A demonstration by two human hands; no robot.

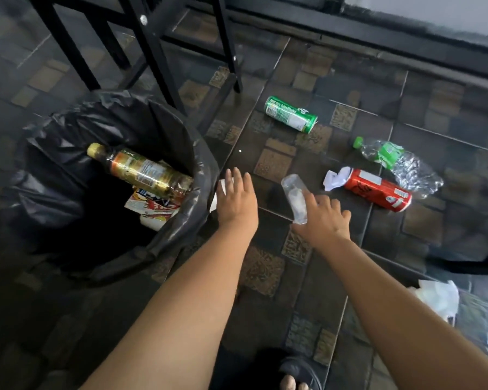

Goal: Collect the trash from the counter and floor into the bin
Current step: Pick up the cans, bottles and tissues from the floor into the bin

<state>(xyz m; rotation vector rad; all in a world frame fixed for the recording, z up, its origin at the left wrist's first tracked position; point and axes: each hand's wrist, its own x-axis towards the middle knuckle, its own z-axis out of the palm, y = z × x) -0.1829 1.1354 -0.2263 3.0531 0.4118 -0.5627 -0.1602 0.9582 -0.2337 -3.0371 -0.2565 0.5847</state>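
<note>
A bin lined with a black bag stands at the left; inside lie a gold-labelled bottle and a printed wrapper. My left hand hovers palm down just right of the bin's rim, over a white scrap that is mostly hidden under it. My right hand grips a clear plastic cup with crumpled tissue inside. On the floor beyond lie a green can, a red can, a crumpled white paper and a crushed clear bottle with a green cap.
Black chair legs stand behind the bin. A white plastic bag lies on the floor at the right, near a dark metal bar. My sandalled foot shows at the bottom. A dark wall base runs along the top right.
</note>
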